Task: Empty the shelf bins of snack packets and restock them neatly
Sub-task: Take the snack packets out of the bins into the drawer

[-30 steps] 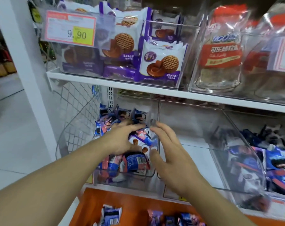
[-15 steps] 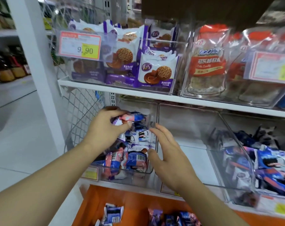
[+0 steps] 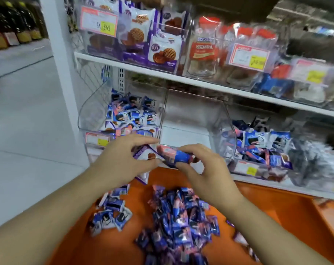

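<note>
Both hands are in front of the lower shelf, above an orange surface (image 3: 277,211). My left hand (image 3: 122,161) holds white and purple snack packets (image 3: 145,154) between thumb and fingers. My right hand (image 3: 202,169) pinches a pink and blue packet (image 3: 172,154) right beside them. Behind the hands, the clear left bin (image 3: 89,113) holds several blue packets. The middle bin (image 3: 191,115) looks empty. A bin at the right (image 3: 227,134) holds more blue packets. A heap of packets (image 3: 179,217) lies on the orange surface below.
The upper shelf (image 3: 181,78) carries clear bins of purple biscuit packs (image 3: 162,52) and red-labelled bags (image 3: 204,48), with price tags (image 3: 99,22) on the fronts. A white post (image 3: 61,64) stands at the left beside grey floor. Bottles (image 3: 13,29) line the far left.
The view has tilted down. My left hand has come out of the left bin with packets, and both hands have moved toward me to above the orange surface, where my right hand now pinches a packet.
</note>
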Demonstrator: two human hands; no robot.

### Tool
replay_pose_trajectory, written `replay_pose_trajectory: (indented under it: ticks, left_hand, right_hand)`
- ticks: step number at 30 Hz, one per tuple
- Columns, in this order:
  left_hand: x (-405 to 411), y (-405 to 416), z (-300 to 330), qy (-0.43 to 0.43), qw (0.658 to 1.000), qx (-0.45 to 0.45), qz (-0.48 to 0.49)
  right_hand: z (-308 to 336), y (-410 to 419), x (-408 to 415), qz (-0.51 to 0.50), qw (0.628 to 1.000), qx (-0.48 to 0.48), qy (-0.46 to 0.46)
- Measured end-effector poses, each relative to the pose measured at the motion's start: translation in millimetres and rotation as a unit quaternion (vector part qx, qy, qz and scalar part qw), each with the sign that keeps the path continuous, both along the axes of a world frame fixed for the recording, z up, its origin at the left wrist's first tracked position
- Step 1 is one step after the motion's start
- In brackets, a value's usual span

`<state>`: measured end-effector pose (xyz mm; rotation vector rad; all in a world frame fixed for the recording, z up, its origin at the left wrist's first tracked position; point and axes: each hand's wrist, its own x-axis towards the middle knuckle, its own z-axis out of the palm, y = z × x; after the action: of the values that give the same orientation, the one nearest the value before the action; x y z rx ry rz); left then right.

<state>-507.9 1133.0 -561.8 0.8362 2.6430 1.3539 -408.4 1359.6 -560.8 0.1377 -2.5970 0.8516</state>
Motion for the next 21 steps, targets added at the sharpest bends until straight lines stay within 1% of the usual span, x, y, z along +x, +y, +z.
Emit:
replay_pose_trajectory:
  ticks: [3,5,7,8,10,12,14,15,18,21]
  left_hand:
    - [21.8,5.4,-3.4,-0.068,0.997,0.033,0.026]
    - [34.2,15.1,-3.2,-0.097,0.993,0.058,0.032]
    - [45.7,26.3,-3.6,-0.112,0.992,0.061,0.016]
    - [50.7,31.1,-5.5,-0.114,0.992,0.052,0.000]
    - [56.6,39.0,-8.2,-0.117,0.992,0.038,-0.017]
    - [57.4,45.1,-9.9,-0.125,0.991,0.039,-0.011]
    - [58.0,52.2,-9.3,-0.133,0.990,0.051,-0.006]
    - [58.1,56.5,-9.5,-0.134,0.989,0.058,-0.008]
    - [59.5,71.1,-10.7,-0.155,0.985,0.080,-0.016]
    - [60.4,84.1,-10.8,-0.185,0.977,0.100,-0.025]
  right_hand:
    - [-15.7,18.1,45.2,-0.082,0.988,-0.019,-0.132]
    - [-30.5,23.9,64.1,-0.102,0.973,-0.009,-0.208]
    - [-41.0,25.5,72.3,-0.111,0.959,0.020,-0.260]
    - [-42.9,25.3,73.6,-0.112,0.955,0.028,-0.272]
    - [-38.8,23.0,74.0,-0.102,0.959,0.000,-0.266]
    - [-27.0,21.5,72.9,-0.073,0.965,-0.070,-0.241]
    - [-12.2,17.4,72.9,-0.039,0.959,-0.154,-0.236]
    - [-6.1,14.2,73.1,-0.024,0.955,-0.179,-0.234]
    - [-0.7,5.2,69.9,-0.004,0.958,-0.211,-0.195]
    - [-5.7,6.1,66.1,-0.021,0.961,-0.234,-0.143]
